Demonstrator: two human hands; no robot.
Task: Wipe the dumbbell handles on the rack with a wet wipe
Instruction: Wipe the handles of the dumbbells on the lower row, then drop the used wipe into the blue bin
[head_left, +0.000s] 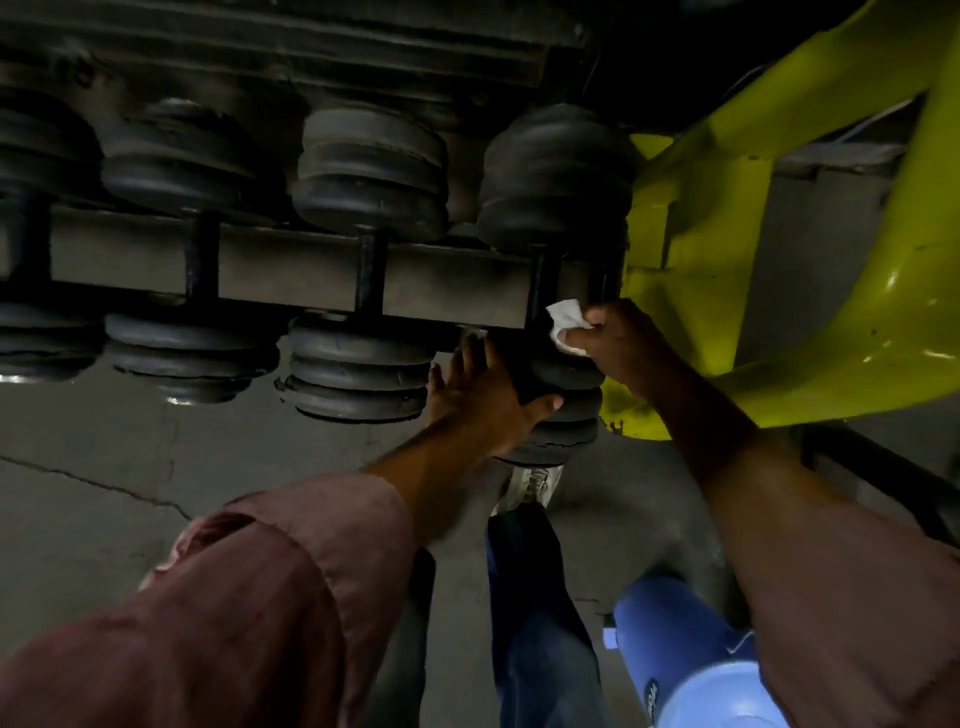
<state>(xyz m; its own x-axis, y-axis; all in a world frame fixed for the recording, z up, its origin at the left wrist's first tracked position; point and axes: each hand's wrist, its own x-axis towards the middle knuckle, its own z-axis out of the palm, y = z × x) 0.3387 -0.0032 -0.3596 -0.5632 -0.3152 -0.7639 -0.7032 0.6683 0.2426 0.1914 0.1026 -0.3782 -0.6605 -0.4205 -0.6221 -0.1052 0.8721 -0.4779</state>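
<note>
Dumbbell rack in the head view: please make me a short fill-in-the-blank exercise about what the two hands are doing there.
1. The right hand pinches a white ____ against the handle of the rightmost dumbbell.
2. The left hand rests on the near ____ end of that dumbbell.
3. The frame to the right of the rack is painted ____.

Missing words: wipe; weight; yellow

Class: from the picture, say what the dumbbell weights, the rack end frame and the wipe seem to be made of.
Dumbbell weights: likely rubber, matt black, with soft rounded ridges.
Rack end frame: probably painted metal, glossy yellow-green with sharp highlights.
Wipe: thin white cloth or paper, crumpled in the right hand.
</note>
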